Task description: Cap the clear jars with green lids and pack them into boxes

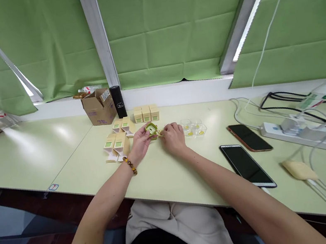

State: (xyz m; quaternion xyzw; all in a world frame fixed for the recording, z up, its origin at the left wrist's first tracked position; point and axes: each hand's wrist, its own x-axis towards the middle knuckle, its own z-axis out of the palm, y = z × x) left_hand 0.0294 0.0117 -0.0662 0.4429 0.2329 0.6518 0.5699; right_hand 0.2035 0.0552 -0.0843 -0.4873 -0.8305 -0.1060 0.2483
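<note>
My left hand (141, 144), with a beaded bracelet on its wrist, grips a small square green case (151, 129) above the table, its hollow side facing up. Close by on the right, my right hand (173, 137) is closed, fingertips together beside the case. A small yellowish piece (160, 133) shows at those fingertips, too small to name. Several clear plastic cups (194, 127) with yellow bits inside sit just right of my right hand. Left of my left hand stand open beige cartons (117, 145) with green squares on them. Behind the case, three closed beige cartons (146, 114) form a row.
An open cardboard box (99, 108) and a black cylinder (118, 101) stand at the back left. To the right lie a white-edged phone (247, 165), a dark phone (249, 137), a power strip (313, 135) and loose cables. Green curtains hang behind the table.
</note>
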